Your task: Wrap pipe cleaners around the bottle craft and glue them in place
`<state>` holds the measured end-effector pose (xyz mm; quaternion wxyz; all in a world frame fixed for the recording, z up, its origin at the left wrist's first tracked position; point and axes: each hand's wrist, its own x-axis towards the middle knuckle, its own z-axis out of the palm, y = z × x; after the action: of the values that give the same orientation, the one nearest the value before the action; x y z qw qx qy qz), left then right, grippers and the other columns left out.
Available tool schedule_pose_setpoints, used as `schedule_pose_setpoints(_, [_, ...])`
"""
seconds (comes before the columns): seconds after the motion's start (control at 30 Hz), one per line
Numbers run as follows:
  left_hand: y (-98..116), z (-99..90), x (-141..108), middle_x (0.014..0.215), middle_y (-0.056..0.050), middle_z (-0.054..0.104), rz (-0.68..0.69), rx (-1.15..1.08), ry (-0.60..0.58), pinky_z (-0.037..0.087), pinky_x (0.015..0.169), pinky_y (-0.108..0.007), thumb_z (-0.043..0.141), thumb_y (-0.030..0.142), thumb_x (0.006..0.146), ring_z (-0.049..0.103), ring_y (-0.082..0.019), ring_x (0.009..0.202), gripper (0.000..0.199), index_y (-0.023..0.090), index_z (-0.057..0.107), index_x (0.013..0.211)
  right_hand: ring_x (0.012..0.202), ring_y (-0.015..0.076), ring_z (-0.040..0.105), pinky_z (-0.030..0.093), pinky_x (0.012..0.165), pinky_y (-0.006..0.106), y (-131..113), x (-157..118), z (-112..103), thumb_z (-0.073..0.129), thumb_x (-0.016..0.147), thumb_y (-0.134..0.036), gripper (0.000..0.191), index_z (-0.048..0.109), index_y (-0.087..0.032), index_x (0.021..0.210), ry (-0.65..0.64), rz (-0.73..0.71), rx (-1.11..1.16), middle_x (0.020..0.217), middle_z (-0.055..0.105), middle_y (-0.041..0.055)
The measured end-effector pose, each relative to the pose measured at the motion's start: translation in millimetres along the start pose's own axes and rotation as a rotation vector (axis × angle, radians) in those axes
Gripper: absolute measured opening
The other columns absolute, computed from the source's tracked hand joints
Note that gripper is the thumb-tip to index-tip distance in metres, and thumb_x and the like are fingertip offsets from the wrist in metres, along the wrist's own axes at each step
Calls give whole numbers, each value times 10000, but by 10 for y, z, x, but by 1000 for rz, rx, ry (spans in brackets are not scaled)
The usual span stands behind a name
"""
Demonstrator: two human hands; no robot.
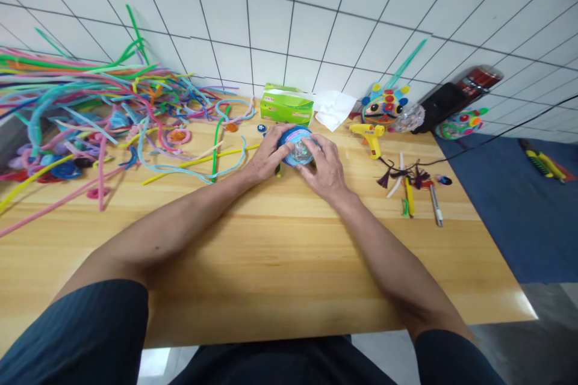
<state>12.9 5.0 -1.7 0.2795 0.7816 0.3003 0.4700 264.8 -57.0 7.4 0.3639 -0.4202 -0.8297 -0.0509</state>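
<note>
A round blue, pink and purple coiled piece (297, 139) with a shiny clear centre is between my hands near the middle of the table. My left hand (270, 153) grips its left side, thumb resting on the top. On the right side, my right hand (326, 165) has its fingers curled over the clear centre and rim. Just left of the piece lies a small blue button (261, 128). Something small and dark, partly hidden, shows under my left hand.
Pipe cleaners (103, 90) heap over the left side. Behind stand a green tissue pack (286, 105) and white tissue (333, 109). To the right are a yellow glue gun (371, 137) with a black cable, decorated pieces (383, 105), a dark red-topped bottle (456, 99) and a silver cutter (436, 206).
</note>
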Motion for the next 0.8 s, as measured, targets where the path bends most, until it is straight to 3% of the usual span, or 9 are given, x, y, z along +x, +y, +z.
schedule_pose_setpoints(0.27, [-39, 6, 2, 1710, -183, 725, 7, -15, 17, 522, 1462, -527, 520, 832, 1236, 682, -358, 1618, 787, 224, 640, 1720, 1668, 444, 617, 541, 1424, 770, 15, 6, 36, 790, 1103, -332, 774, 550, -315, 1839, -4, 13, 34, 1798, 628, 188])
schedule_pose_setpoints(0.8, [-18, 34, 27, 1684, -195, 728, 33, 20, 20, 531, 1442, -535, 523, 758, 1249, 683, -355, 1597, 714, 206, 632, 1689, 1637, 449, 640, 563, 1399, 772, 58, -14, 72, 770, 1098, -357, 762, 545, -312, 1825, 19, 0, 7, 1776, 645, 198])
